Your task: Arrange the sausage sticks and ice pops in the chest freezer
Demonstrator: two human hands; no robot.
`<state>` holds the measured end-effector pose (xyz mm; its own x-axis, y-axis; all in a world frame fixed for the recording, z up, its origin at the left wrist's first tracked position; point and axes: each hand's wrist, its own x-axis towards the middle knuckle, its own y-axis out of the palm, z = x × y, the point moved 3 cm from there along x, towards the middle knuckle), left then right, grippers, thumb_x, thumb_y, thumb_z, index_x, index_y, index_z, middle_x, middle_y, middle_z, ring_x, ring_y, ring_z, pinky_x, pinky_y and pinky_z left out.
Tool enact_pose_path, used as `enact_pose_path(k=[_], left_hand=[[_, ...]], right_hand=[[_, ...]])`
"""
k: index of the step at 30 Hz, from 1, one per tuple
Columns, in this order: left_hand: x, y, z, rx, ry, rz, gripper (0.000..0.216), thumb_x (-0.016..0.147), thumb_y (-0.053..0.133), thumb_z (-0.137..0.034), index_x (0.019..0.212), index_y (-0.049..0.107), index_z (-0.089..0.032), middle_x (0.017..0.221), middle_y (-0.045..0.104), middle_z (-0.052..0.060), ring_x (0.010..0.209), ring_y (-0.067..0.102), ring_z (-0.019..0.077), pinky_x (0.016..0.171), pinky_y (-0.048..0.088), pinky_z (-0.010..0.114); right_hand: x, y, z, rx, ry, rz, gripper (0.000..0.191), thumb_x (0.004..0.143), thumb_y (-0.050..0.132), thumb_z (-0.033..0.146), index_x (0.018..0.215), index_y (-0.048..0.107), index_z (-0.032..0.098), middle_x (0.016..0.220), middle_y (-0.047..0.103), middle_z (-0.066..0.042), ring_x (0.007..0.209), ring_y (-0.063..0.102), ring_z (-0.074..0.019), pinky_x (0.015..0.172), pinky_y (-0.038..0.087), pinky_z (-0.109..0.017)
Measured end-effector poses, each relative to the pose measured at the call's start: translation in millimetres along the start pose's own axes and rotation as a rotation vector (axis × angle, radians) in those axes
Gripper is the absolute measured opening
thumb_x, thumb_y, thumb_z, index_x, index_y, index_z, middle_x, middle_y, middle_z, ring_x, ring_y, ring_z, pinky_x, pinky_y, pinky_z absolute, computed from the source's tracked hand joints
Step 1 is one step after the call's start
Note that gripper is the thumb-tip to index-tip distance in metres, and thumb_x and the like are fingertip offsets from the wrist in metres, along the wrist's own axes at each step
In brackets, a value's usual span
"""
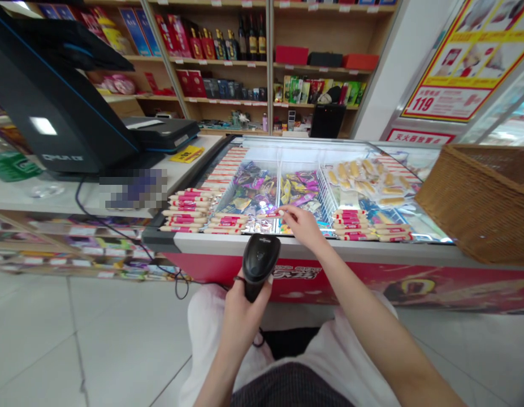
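Note:
My left hand [241, 316] is wrapped round the handle of a black barcode scanner [260, 257], its head pointing away from me toward the freezer. With thumb and fingers, my right hand [303, 225] pinches the right end of a slim sausage stick with a red label [268, 215], just above the freezer's glass top. More sausage sticks [185, 210] lie in rows on the glass to the left. Another group of sausage sticks [350, 224] rests to the right of my right hand. Bagged corn-like snacks [366, 176] lie farther back on the glass.
Colourful packets [255, 183] fill the chest freezer [219, 244] under its glass. A wicker basket [477, 198] stands at right. A checkout terminal [87, 124] stands on the left counter, with a cable [113, 229] hanging down. Stocked shelves [225, 65] line the back.

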<state>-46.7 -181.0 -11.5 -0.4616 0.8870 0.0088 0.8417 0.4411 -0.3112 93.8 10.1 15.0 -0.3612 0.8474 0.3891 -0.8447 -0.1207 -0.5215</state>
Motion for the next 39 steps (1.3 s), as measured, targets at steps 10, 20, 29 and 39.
enact_pose_path(k=[10, 20, 29, 39], left_hand=[[0.9, 2.6, -1.6, 0.019, -0.011, 0.024, 0.045, 0.080, 0.069, -0.053, 0.104, 0.069, -0.015, 0.065, 0.070, 0.005, 0.072, 0.071, 0.0272, 0.068, 0.055, 0.034], [4.8, -2.9, -3.0, 0.060, -0.012, -0.013, 0.041, 0.079, 0.070, -0.052, 0.100, 0.069, -0.016, 0.064, 0.069, 0.004, 0.075, 0.071, 0.0279, 0.070, 0.054, 0.034], [4.0, -3.3, -4.1, 0.053, -0.013, -0.041, 0.043, 0.080, 0.068, -0.054, 0.099, 0.069, -0.016, 0.066, 0.070, 0.004, 0.076, 0.071, 0.0283, 0.070, 0.053, 0.034], [0.7, -4.2, -6.5, 0.050, 0.015, -0.049, 0.041, 0.079, 0.070, -0.051, 0.100, 0.070, -0.015, 0.071, 0.072, 0.006, 0.077, 0.070, 0.0272, 0.071, 0.053, 0.033]], right_hand=[[-3.9, 0.9, 6.2, -0.145, -0.005, 0.025, 0.018, 0.094, 0.061, 0.026, 0.107, 0.073, 0.021, 0.087, 0.075, -0.002, 0.070, 0.062, -0.0178, 0.069, 0.042, -0.028], [-3.4, -0.7, 6.5, -0.094, -0.072, 0.014, 0.017, 0.094, 0.063, 0.030, 0.098, 0.078, 0.022, 0.095, 0.078, -0.005, 0.079, 0.067, -0.0188, 0.075, 0.047, -0.028], [-3.2, -3.4, 2.3, -0.025, -0.016, 0.005, 0.021, 0.093, 0.061, 0.033, 0.099, 0.078, 0.021, 0.091, 0.077, -0.004, 0.074, 0.064, -0.0169, 0.072, 0.047, -0.028], [-5.9, -6.9, 4.9, 0.030, 0.028, -0.026, 0.016, 0.085, 0.064, 0.028, 0.096, 0.074, 0.022, 0.083, 0.074, -0.001, 0.069, 0.063, -0.0165, 0.067, 0.048, -0.028]])
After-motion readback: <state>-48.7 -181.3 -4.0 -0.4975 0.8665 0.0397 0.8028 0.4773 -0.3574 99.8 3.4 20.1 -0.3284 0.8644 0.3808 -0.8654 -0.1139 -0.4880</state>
